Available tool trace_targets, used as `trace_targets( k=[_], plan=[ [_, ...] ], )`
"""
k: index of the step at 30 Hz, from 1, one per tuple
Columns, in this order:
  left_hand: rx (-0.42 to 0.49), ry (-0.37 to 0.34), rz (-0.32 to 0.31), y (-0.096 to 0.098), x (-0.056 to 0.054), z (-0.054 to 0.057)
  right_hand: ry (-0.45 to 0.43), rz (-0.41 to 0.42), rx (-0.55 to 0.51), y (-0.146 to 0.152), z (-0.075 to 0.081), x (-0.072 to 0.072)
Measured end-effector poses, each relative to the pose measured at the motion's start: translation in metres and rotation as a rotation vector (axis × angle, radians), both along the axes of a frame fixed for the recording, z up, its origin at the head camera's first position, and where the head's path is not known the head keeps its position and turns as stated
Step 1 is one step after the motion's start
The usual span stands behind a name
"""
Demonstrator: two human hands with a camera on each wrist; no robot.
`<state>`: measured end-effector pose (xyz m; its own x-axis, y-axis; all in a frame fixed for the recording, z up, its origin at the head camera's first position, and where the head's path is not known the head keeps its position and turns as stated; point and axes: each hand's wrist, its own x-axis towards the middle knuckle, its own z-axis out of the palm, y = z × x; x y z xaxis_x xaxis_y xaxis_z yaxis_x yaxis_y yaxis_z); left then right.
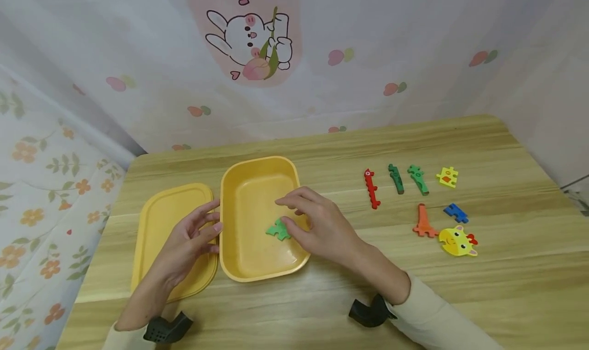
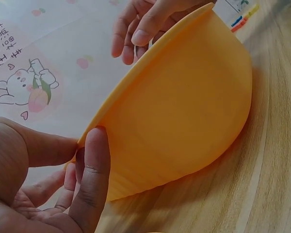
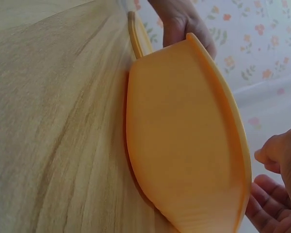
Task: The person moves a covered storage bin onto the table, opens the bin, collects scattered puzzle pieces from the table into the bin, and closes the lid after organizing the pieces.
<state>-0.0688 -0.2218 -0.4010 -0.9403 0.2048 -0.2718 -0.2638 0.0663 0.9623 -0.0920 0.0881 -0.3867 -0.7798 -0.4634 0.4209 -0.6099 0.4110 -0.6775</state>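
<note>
Cream sleeve (image 1: 442,314) closest | left hand (image 1: 188,241) pinching the rim of the yellow tub (image 1: 250,207) | right hand (image 1: 324,227) loose, gripping nothing, over the green puzzle piece (image 1: 277,231) inside | other pieces (image 1: 371,189) on the counter (image 1: 515,227), right side | prolly mid piece-moving, in or out can't tell; lifting that one needs a neat pinch

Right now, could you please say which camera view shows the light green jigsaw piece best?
The head view: it looks into the yellow plastic box, showing the piece plainly by the right hand. Neither wrist view shows it; the box's outside faces both cameras.
</note>
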Motion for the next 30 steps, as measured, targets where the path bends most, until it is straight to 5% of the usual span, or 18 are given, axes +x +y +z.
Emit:
trace_targets(
  k=[14, 22, 30],
  plan=[
    [-0.013, -0.013, -0.003, 0.000, 0.001, 0.002, -0.036, -0.110, 0.044, 0.007, 0.005, -0.002],
    [-0.004, -0.027, -0.003, -0.003, 0.001, 0.002, -0.173, -0.271, 0.179, 0.025, 0.010, -0.015],
    [0.029, -0.015, -0.003, 0.001, 0.001, 0.000, -0.222, -0.356, 0.347, 0.051, 0.019, -0.030]
  ],
)
